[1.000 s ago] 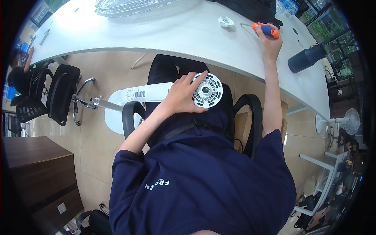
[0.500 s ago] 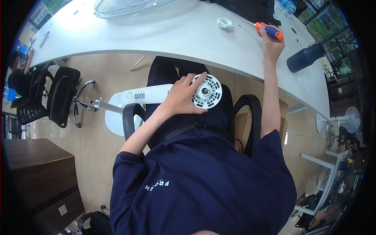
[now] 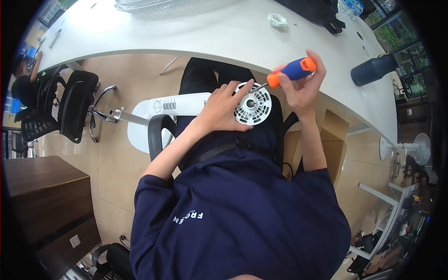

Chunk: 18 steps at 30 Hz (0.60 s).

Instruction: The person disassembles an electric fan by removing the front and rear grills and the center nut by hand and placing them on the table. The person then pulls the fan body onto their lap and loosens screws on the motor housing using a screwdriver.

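My left hand [image 3: 221,108] is wrapped round the rear of a white round slotted fan motor housing [image 3: 257,112], which rests over my lap. A white fan column with several grey buttons [image 3: 179,105] runs left from the hand to a white base [image 3: 139,135]. In my right hand [image 3: 301,91] is a screwdriver with a blue and orange handle [image 3: 295,71]. Its metal shaft points down-left, and the tip is at the upper part of the housing's face; whether it sits on a screw is too small to tell.
On the white table [image 3: 210,37] are a wire fan grille [image 3: 149,4], a small white part [image 3: 277,20], a black bag [image 3: 322,11] and a dark bottle [image 3: 373,70]. A cardboard box [image 3: 333,130] stands at right. A co-worker [image 3: 25,81] sits far left.
My right hand has brought the screwdriver from above the table down and left to the housing. My left hand keeps its hold. The view has shifted slightly.
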Motion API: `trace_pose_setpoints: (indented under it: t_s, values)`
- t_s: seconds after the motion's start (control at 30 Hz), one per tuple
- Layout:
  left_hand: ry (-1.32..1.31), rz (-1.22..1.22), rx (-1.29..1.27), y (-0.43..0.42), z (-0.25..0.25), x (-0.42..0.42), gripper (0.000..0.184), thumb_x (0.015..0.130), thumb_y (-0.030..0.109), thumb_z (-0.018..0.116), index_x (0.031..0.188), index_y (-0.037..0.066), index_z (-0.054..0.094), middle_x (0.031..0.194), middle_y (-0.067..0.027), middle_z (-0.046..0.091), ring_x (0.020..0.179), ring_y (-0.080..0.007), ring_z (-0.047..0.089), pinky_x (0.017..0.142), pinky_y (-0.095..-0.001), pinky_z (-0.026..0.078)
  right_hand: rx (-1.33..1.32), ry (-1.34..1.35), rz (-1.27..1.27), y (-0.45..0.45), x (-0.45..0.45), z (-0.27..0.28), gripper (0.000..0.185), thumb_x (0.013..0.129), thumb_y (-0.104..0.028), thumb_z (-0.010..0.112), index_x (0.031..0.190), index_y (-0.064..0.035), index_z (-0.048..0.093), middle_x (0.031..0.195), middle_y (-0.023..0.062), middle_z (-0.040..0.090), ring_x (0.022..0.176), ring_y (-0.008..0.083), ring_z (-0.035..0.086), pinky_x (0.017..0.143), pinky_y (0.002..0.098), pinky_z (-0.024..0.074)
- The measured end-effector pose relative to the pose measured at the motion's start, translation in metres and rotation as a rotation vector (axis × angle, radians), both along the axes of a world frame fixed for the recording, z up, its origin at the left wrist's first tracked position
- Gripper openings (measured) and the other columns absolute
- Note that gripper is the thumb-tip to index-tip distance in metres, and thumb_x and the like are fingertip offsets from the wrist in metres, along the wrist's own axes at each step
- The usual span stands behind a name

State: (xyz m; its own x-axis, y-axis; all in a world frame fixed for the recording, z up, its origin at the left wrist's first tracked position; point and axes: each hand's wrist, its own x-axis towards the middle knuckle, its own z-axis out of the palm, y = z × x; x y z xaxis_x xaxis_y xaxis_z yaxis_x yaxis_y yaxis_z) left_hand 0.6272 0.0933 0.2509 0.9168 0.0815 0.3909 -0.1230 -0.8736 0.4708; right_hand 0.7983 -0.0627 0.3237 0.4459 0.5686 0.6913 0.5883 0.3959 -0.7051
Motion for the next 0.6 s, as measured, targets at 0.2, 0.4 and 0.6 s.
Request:
trace_pose_setpoints:
  t_s: [0.2,0.4,0.6]
  values:
    - [-0.012,-0.009,0.019,0.001,-0.001,-0.001,0.118,0.058,0.053,0.087,0.159,0.015,0.038,0.126,-0.0180,0.053,0.106,-0.0356,0.059,0.087,-0.0463,0.052,-0.040,-0.225,-0.006,0.007,-0.002,-0.014,0.073,0.089,-0.002,0.078,0.146,-0.0056,0.034,0.101,0.0167,0.068,0.089,0.0231,0.074,0.074,0.0327,0.0602]
    - [-0.037,-0.005,0.021,0.001,-0.004,0.000,0.113,0.059,0.053,0.087,0.156,0.017,0.042,0.124,-0.0177,0.053,0.104,-0.0359,0.059,0.085,-0.0470,0.052,-0.083,-0.375,0.068,0.012,-0.005,-0.003,0.070,0.086,0.002,0.078,0.143,-0.0052,0.039,0.103,0.0178,0.069,0.091,0.0250,0.073,0.079,0.0349,0.0575]
    - [-0.039,-0.006,0.013,0.002,-0.006,0.001,0.108,0.059,0.052,0.088,0.152,0.017,0.046,0.122,-0.0175,0.053,0.102,-0.0367,0.060,0.083,-0.0475,0.052,-0.119,-0.058,0.404,0.028,-0.020,0.011,0.051,0.087,-0.001,0.068,0.132,-0.0044,0.045,0.105,0.0166,0.064,0.093,0.0200,0.063,0.082,0.0355,0.0528]
